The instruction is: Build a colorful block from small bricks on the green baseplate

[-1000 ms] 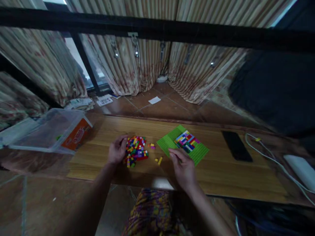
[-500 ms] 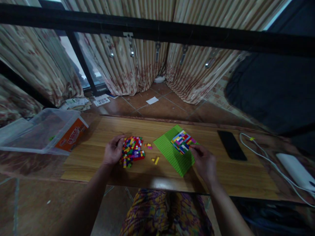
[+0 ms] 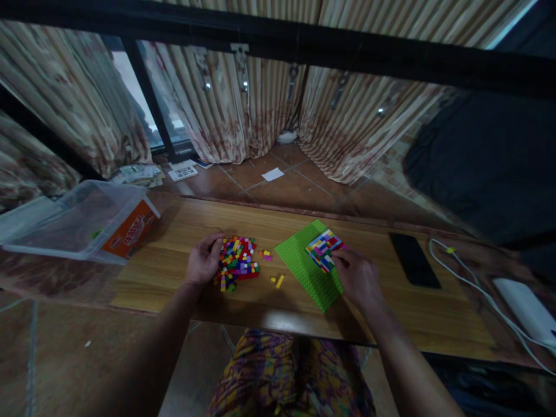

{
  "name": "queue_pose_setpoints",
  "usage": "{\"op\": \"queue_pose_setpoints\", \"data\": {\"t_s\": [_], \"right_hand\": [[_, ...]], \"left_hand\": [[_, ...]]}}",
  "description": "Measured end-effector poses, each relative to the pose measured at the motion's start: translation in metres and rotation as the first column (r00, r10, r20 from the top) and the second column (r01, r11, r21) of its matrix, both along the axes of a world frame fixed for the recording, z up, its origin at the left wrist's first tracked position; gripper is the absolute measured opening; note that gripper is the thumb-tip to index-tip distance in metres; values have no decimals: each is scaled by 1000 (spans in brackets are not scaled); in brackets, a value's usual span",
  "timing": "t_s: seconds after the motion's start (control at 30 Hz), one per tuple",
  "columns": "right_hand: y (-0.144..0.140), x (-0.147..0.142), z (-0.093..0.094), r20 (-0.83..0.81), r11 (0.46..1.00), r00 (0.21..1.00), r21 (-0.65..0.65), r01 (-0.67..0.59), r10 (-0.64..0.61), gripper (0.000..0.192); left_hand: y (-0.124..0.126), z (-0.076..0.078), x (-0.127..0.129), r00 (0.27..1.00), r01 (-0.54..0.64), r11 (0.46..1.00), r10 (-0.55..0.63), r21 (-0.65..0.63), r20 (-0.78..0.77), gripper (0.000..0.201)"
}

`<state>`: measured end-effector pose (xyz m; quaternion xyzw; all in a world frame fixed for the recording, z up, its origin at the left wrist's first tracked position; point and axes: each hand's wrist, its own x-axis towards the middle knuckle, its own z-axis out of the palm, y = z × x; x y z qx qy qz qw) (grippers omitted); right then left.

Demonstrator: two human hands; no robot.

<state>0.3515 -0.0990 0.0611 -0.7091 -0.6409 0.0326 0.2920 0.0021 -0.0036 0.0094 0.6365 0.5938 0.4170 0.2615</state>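
While the left hand [image 3: 203, 263] rests as it did a second ago against the nine o'clock side of the loose brick pile [image 3: 237, 263], fingers curled loosely along its edge and holding nothing that can be made out, the right hand [image 3: 358, 279] has changed place. A second ago it hung at the six o'clock corner of the green baseplate [image 3: 302, 263], pinching something small; half a second ago it had crossed to the plate's three o'clock side, and now it lies there with fingertips narrowed onto the near corner of the patch of coloured bricks [image 3: 324, 249] built on the plate. Whether a brick sits between those fingertips cannot be told. I judge from the shift that a piece was carried to the patch and is being pressed or adjusted at its edge. A few stray bricks [image 3: 278, 281] lie on the wooden table [image 3: 174, 278] between pile and plate, unmoved. At nine o'clock stands a clear plastic box [image 3: 82, 223]; at three o'clock lies a dark phone [image 3: 414, 260].
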Motion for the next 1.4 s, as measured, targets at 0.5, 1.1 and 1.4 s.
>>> {"op": "queue_pose_setpoints", "data": {"t_s": [0.5, 1.1, 1.4], "right_hand": [[3, 0, 0, -232, 999, 972, 11, 37, -33, 24], [-6, 3, -14, -307, 948, 906, 36, 315, -290, 45], [-1, 3, -16, -299, 938, 897, 19, 346, -325, 43]], "left_hand": [[-1, 0, 1, 1000, -9, 1000, 9, -13, -14, 37], [0, -2, 0, 1000, -8, 1000, 8, -4, 9, 37], [-2, 3, 2, 1000, -4, 1000, 4, -8, -7, 36]]}}
